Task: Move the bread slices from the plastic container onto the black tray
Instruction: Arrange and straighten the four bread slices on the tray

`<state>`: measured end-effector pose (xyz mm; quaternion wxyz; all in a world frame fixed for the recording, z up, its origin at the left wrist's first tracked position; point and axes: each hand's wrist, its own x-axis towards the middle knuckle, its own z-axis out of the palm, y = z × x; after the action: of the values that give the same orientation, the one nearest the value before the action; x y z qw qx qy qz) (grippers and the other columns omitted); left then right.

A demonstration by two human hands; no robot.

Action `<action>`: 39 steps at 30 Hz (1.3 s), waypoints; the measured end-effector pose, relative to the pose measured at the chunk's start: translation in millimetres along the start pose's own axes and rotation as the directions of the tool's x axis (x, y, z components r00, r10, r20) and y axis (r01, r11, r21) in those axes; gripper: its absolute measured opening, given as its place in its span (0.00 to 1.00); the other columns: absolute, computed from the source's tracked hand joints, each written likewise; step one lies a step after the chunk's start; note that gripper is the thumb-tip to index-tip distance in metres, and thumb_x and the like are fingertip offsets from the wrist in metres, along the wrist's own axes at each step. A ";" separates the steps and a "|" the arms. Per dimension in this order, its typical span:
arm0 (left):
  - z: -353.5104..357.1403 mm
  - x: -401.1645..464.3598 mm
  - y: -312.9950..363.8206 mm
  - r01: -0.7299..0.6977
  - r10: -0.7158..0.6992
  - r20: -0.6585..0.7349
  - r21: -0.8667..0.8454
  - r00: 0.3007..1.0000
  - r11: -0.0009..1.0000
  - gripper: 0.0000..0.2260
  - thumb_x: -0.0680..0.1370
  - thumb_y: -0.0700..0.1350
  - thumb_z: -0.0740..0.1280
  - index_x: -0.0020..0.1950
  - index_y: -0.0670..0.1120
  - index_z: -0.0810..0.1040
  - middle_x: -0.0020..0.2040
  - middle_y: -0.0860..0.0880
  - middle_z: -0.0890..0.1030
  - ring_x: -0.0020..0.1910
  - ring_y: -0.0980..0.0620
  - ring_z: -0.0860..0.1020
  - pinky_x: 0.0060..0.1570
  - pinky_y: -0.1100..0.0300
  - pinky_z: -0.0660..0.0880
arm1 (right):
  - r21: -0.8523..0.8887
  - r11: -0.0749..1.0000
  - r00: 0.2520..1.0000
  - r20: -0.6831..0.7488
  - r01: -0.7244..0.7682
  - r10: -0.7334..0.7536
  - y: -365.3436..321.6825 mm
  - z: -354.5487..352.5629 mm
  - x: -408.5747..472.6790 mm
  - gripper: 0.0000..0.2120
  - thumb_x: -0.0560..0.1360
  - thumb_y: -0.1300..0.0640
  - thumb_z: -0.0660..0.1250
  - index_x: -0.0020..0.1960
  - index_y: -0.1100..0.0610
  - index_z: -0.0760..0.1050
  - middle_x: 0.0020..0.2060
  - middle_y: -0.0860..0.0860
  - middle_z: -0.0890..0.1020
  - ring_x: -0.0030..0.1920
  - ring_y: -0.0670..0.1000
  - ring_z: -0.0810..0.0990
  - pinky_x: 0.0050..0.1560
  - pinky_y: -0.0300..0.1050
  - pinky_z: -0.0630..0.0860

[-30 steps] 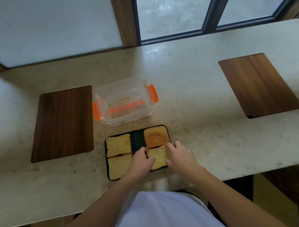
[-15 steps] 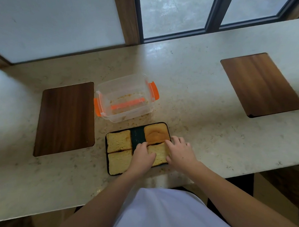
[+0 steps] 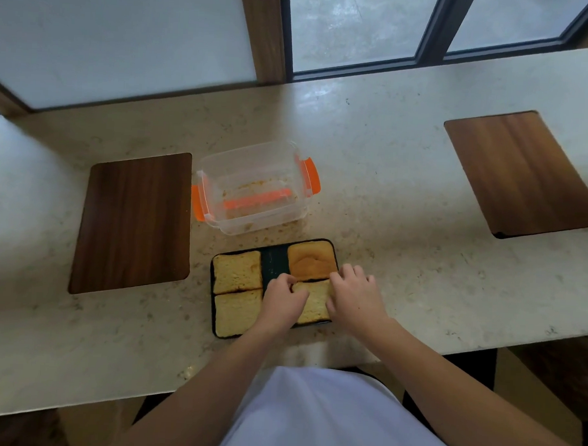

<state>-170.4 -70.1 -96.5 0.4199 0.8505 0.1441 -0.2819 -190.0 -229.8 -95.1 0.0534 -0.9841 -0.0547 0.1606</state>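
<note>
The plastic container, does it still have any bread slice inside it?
No, the plastic container holds only crumbs and an orange strip, while four bread slices lie on the black tray.

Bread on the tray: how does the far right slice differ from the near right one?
The far right slice is darker, orange-brown and domed; the near right slice is pale yellow and flat. The far one lies untouched and fully visible; the near one sits between the left hand and right hand, partly covered. Both lie on the black tray.
</note>
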 end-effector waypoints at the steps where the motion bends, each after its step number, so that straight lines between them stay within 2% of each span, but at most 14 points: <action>1: 0.3 -0.9 -0.7 0.016 -0.016 0.003 -0.014 1.000 1.000 0.23 0.79 0.47 0.65 0.74 0.45 0.70 0.65 0.48 0.77 0.45 0.60 0.75 0.38 0.64 0.70 | 0.006 1.000 1.000 -0.002 0.012 -0.012 -0.6 1.1 -0.8 0.13 0.76 0.49 0.63 0.56 0.55 0.75 0.54 0.54 0.77 0.55 0.56 0.74 0.50 0.52 0.70; 5: -4.0 -3.8 -1.4 0.042 -0.039 0.077 -0.030 0.996 0.999 0.26 0.79 0.50 0.65 0.77 0.46 0.68 0.67 0.48 0.76 0.46 0.60 0.76 0.42 0.61 0.74 | -0.030 0.999 0.997 0.071 0.016 -0.013 -4.0 9.4 -5.7 0.14 0.78 0.49 0.62 0.60 0.54 0.74 0.56 0.53 0.77 0.56 0.56 0.75 0.52 0.52 0.70; 7: -14.7 -2.5 -1.5 0.012 -0.010 0.088 -0.016 0.996 1.000 0.27 0.79 0.52 0.65 0.77 0.46 0.68 0.67 0.47 0.76 0.54 0.55 0.79 0.48 0.58 0.76 | -0.005 0.999 0.998 0.052 -0.034 0.034 -11.8 7.0 -3.1 0.14 0.77 0.48 0.63 0.59 0.53 0.74 0.56 0.52 0.76 0.55 0.56 0.74 0.52 0.52 0.71; 11: -54.9 0.8 -13.5 -0.041 0.041 -0.111 0.000 0.993 0.999 0.23 0.80 0.49 0.66 0.74 0.44 0.71 0.70 0.44 0.75 0.66 0.46 0.74 0.64 0.48 0.74 | 0.314 0.948 0.999 0.018 -0.045 0.041 -49.2 1.7 10.6 0.14 0.77 0.49 0.65 0.59 0.54 0.74 0.55 0.52 0.75 0.54 0.55 0.74 0.50 0.49 0.73; 14: -88.2 0.5 -30.3 0.002 0.026 -0.240 0.115 0.970 0.993 0.23 0.79 0.47 0.66 0.73 0.42 0.71 0.70 0.42 0.73 0.67 0.45 0.72 0.66 0.48 0.70 | 0.574 0.814 0.987 0.163 -0.091 -0.004 -80.9 1.2 22.3 0.19 0.79 0.49 0.65 0.67 0.54 0.72 0.59 0.51 0.73 0.54 0.52 0.76 0.51 0.47 0.76; 17: -109.4 1.2 -47.4 0.067 -0.035 -0.253 0.118 0.967 0.991 0.23 0.80 0.47 0.66 0.73 0.39 0.71 0.69 0.39 0.73 0.66 0.42 0.72 0.64 0.47 0.70 | 0.624 0.764 0.962 0.273 -0.167 -0.013 -101.7 0.6 40.9 0.21 0.79 0.50 0.66 0.70 0.55 0.70 0.62 0.51 0.74 0.53 0.50 0.75 0.51 0.46 0.75; 21: -121.6 6.3 -59.1 0.093 -0.086 -0.180 0.029 0.980 0.995 0.24 0.80 0.49 0.64 0.70 0.34 0.72 0.69 0.35 0.75 0.66 0.37 0.74 0.63 0.44 0.71 | 0.677 0.674 0.932 0.359 -0.296 0.048 -115.3 2.8 64.1 0.23 0.78 0.51 0.66 0.71 0.56 0.68 0.47 0.45 0.76 0.42 0.43 0.75 0.36 0.40 0.73; 23: -126.5 9.2 -60.6 0.094 -0.091 -0.108 0.030 0.990 0.995 0.27 0.81 0.52 0.63 0.75 0.38 0.70 0.74 0.41 0.73 0.70 0.42 0.72 0.67 0.46 0.70 | 0.666 0.659 0.916 0.390 -0.348 0.090 -121.3 3.8 72.4 0.26 0.77 0.51 0.67 0.72 0.56 0.67 0.44 0.44 0.76 0.40 0.43 0.76 0.31 0.39 0.70; 25: -129.0 13.5 -64.0 0.104 -0.105 -0.086 -0.007 0.991 0.995 0.18 0.80 0.54 0.63 0.66 0.46 0.78 0.60 0.48 0.79 0.57 0.50 0.79 0.55 0.53 0.76 | 0.650 0.659 0.905 0.411 -0.379 0.115 -126.3 4.9 78.8 0.27 0.77 0.50 0.67 0.74 0.55 0.66 0.43 0.44 0.76 0.39 0.43 0.77 0.30 0.39 0.70; 27: -129.5 17.3 -66.3 0.077 -0.077 -0.126 -0.007 0.989 0.997 0.08 0.77 0.54 0.64 0.42 0.52 0.74 0.38 0.54 0.73 0.34 0.57 0.72 0.33 0.59 0.67 | 0.638 0.656 0.897 0.418 -0.403 0.145 -128.5 6.7 82.7 0.27 0.76 0.51 0.67 0.73 0.55 0.66 0.43 0.43 0.77 0.39 0.42 0.77 0.30 0.38 0.72; 29: -131.7 19.0 -65.4 0.092 -0.094 -0.126 -0.027 0.988 0.995 0.06 0.77 0.55 0.64 0.44 0.55 0.77 0.40 0.53 0.76 0.36 0.58 0.73 0.35 0.59 0.66 | 0.634 0.651 0.892 0.423 -0.418 0.161 -131.1 6.8 85.7 0.27 0.76 0.51 0.66 0.73 0.55 0.66 0.43 0.44 0.78 0.39 0.43 0.78 0.30 0.39 0.73; 31: -133.1 24.1 -66.7 0.124 -0.127 -0.105 -0.033 0.986 0.992 0.17 0.75 0.57 0.63 0.57 0.50 0.82 0.50 0.50 0.81 0.43 0.55 0.77 0.43 0.57 0.68 | 0.632 0.651 0.890 0.427 -0.420 0.159 -133.5 6.0 88.1 0.28 0.75 0.50 0.65 0.73 0.56 0.66 0.44 0.46 0.79 0.40 0.44 0.79 0.31 0.40 0.73; 34: -134.7 29.3 -64.9 0.167 -0.173 -0.096 -0.068 0.980 0.984 0.22 0.74 0.58 0.64 0.53 0.41 0.82 0.43 0.46 0.81 0.42 0.50 0.79 0.37 0.56 0.66 | 0.638 0.641 0.888 0.431 -0.426 0.160 -134.2 4.8 91.0 0.27 0.75 0.50 0.65 0.72 0.56 0.66 0.46 0.48 0.79 0.41 0.46 0.79 0.31 0.41 0.72; 39: -133.9 34.1 -61.4 0.159 -0.168 -0.101 -0.090 0.981 0.983 0.14 0.71 0.57 0.64 0.34 0.49 0.69 0.32 0.52 0.69 0.30 0.53 0.70 0.33 0.54 0.65 | 0.641 0.633 0.890 0.417 -0.433 0.186 -128.3 7.5 91.9 0.26 0.76 0.50 0.66 0.71 0.57 0.66 0.49 0.49 0.78 0.43 0.46 0.79 0.33 0.42 0.72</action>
<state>-124.7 73.8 -90.4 0.4211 0.8320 0.2473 -0.2630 -117.4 -90.9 -115.0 0.3958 -0.8389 0.1771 0.3289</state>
